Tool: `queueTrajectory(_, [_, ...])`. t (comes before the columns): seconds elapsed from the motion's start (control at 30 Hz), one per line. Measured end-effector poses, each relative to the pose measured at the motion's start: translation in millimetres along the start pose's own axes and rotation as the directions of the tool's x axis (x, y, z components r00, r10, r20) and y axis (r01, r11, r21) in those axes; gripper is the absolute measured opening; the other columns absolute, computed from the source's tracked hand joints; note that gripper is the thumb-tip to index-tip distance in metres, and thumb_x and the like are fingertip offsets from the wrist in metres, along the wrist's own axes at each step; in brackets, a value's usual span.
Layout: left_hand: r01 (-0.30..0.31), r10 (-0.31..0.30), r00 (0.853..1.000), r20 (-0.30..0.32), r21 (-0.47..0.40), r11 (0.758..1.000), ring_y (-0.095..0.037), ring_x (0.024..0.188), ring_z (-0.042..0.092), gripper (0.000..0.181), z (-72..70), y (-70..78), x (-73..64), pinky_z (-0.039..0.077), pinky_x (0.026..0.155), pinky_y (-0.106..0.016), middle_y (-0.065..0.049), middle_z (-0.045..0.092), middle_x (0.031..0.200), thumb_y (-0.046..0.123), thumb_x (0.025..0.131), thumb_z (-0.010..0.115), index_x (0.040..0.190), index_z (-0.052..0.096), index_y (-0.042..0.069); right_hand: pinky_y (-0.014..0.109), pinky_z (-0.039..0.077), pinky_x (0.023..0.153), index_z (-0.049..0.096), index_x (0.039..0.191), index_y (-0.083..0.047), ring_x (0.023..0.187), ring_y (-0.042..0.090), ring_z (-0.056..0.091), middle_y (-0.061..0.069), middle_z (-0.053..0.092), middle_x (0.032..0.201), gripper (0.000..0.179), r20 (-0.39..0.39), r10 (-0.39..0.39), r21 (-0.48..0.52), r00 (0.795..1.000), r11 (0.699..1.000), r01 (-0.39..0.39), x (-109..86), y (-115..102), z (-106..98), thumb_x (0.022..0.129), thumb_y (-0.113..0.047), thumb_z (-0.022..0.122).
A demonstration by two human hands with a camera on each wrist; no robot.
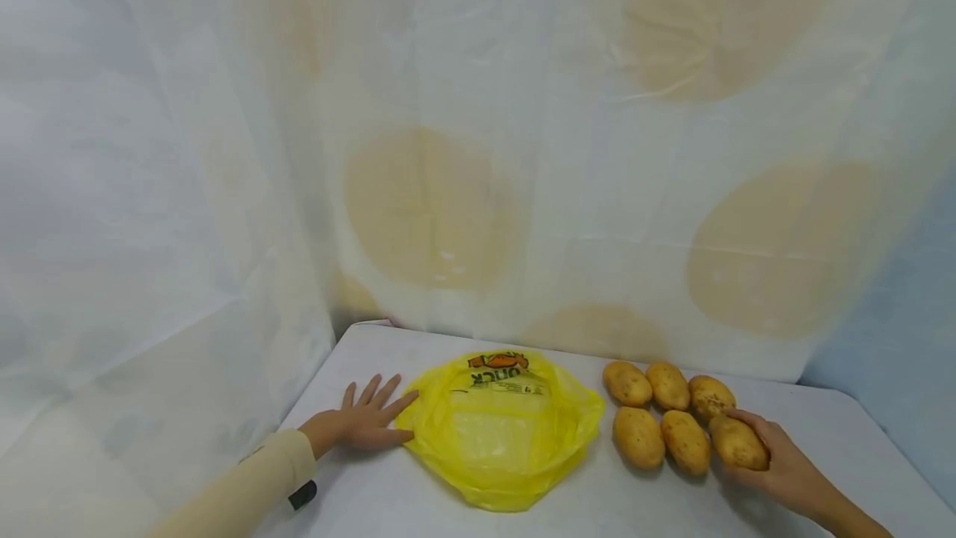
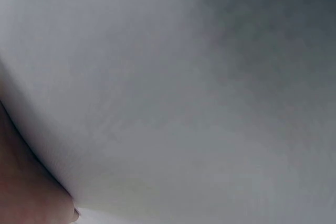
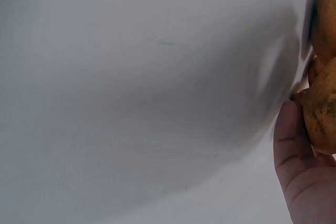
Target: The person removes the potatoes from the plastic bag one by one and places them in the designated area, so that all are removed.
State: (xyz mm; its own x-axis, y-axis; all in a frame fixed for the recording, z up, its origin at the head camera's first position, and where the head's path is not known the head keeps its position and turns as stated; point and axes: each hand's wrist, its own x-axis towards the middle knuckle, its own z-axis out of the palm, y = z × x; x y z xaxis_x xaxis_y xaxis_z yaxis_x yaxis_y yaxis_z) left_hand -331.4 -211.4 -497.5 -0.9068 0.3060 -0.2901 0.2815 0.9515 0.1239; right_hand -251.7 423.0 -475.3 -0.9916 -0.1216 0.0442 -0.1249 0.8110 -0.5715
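Note:
A yellow plastic bag (image 1: 500,438) lies spread on the table with its mouth opened wide and dark print at the far side. At the bag's left edge rests my left hand (image 1: 369,424), fingers spread, its index finger and thumb reaching the rim. My right hand (image 1: 780,463) grips a potato (image 1: 738,442) at the right end of a group of potatoes (image 1: 638,438). Seen from the right wrist, the thumb (image 3: 290,145) presses along the held potato (image 3: 321,111); the other fingers are mostly hidden. Only a bit of the left hand (image 2: 34,182) shows in the left wrist view.
The potatoes stand in two short rows on the white table (image 1: 568,513), right of the bag. A white sheet with tan spots (image 1: 597,189) hangs behind the table, and more sheeting hangs at both sides. A dark object (image 1: 302,494) sits under the left wrist.

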Motion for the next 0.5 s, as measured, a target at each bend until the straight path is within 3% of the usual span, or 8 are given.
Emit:
queueTrajectory(0.1, [-0.003, 0.003, 1.0, 0.006, -0.005, 1.0, -0.042, 0.152, 0.002, 0.084, -0.1, 1.1, -0.1, -0.003, 0.112, -0.073, -0.006, 0.006, 0.168, 0.081, 0.086, 0.039, 0.156, 0.023, 0.039, 0.06, 0.049, 0.083, 0.025, 0.149, 0.004, 0.12, 0.057, 0.045, 0.041, 0.032, 0.142, 0.094, 0.033, 0.051, 0.016, 0.998, 0.999, -0.051, 0.1, 2.3, 1.4, 0.084, -0.04, 0.077])
queueTrajectory(0.3, [-0.007, 0.007, 1.0, 0.02, -0.024, 1.0, -0.042, 0.152, 0.0, 0.085, 0.8, 0.1, 1.2, -0.008, 0.112, -0.073, -0.006, 0.005, 0.168, 0.083, 0.085, 0.038, 0.156, 0.023, 0.038, 0.056, 0.051, 0.078, 0.019, 0.152, 0.0, 0.116, 0.057, 0.05, 0.04, 0.026, 0.148, 0.098, 0.077, 0.131, 0.012, 0.988, 0.991, -0.132, -0.8, 3.3, 2.1, 0.085, -0.047, 0.073])
queueTrajectory(0.5, [-0.002, 0.002, 1.0, 0.018, -0.015, 1.0, -0.042, 0.152, -0.002, 0.086, 3.5, -4.8, 7.2, -0.009, 0.111, -0.073, -0.006, 0.003, 0.168, 0.084, 0.084, 0.036, 0.157, 0.02, 0.04, 0.059, 0.05, 0.084, 0.022, 0.148, 0.006, 0.121, 0.057, 0.045, 0.04, 0.03, 0.145, 0.096, 0.04, 0.072, 0.011, 0.997, 0.997, -0.072, -0.4, 4.1, 5.9, 0.085, -0.043, 0.075])
